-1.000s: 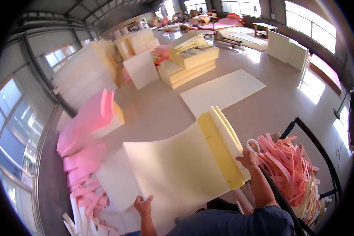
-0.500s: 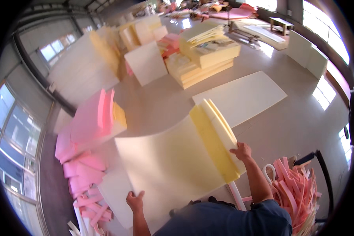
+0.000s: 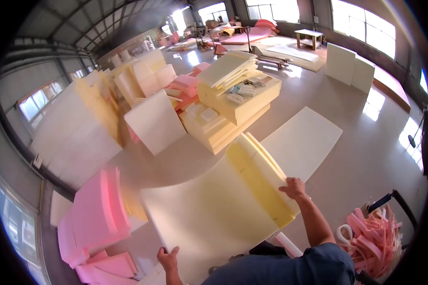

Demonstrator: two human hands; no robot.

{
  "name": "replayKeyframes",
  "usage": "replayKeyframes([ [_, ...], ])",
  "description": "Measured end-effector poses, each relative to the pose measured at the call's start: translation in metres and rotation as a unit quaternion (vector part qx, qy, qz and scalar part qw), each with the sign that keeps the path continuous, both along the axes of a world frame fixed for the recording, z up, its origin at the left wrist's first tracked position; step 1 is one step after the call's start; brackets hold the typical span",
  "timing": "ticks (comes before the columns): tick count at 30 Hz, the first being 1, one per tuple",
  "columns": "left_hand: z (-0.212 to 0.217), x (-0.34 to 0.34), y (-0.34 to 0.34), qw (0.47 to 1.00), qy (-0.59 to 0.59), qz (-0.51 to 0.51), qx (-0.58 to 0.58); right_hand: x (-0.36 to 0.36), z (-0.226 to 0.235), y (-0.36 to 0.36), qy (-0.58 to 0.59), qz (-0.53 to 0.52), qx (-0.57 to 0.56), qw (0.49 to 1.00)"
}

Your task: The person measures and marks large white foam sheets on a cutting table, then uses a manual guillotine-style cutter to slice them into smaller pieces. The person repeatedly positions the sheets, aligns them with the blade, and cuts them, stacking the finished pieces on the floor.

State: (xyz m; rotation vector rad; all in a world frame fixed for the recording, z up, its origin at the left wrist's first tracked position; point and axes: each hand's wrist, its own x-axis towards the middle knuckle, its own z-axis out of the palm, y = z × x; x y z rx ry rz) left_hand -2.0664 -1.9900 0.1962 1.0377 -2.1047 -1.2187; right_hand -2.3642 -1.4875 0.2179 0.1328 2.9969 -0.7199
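ahead: the big cream foam slab I am holding is filling the space in front of me, its folded yellow edge standing up between my hands.
left side: my left hand is gripping the near edge; pink foam blocks are crowding in just beside it, leaving little room to swing out.
right side: my right hand is resting on the fold; bare floor is lying open beyond it.
lower right: a bin of pink offcuts is standing near my elbow.
farther ahead: a white sheet is lying flat on the floor, and stacked yellow foam is blocking the way past it.
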Motion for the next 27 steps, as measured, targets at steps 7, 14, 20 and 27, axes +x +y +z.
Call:
replayKeyframes([
  [7,0.005,-0.227,-0.072,0.997,0.015,-0.074,0.012,-0.164,-0.040,-0.056,-0.024,-0.069,-0.016,0.997],
  [14,0.040,-0.434,-0.155,0.997,0.034,-0.070,-0.024,-0.377,0.013,-0.126,0.021,-0.084,-0.074,0.994],
  [20,0.046,-0.586,-0.226,0.995,0.073,-0.062,0.023,-0.537,0.037,-0.179,0.064,-0.081,-0.055,0.993],
  [27,0.016,-0.813,-0.322,0.945,0.238,-0.170,0.148,-0.690,0.050,-0.220,0.136,-0.132,-0.032,0.981],
])
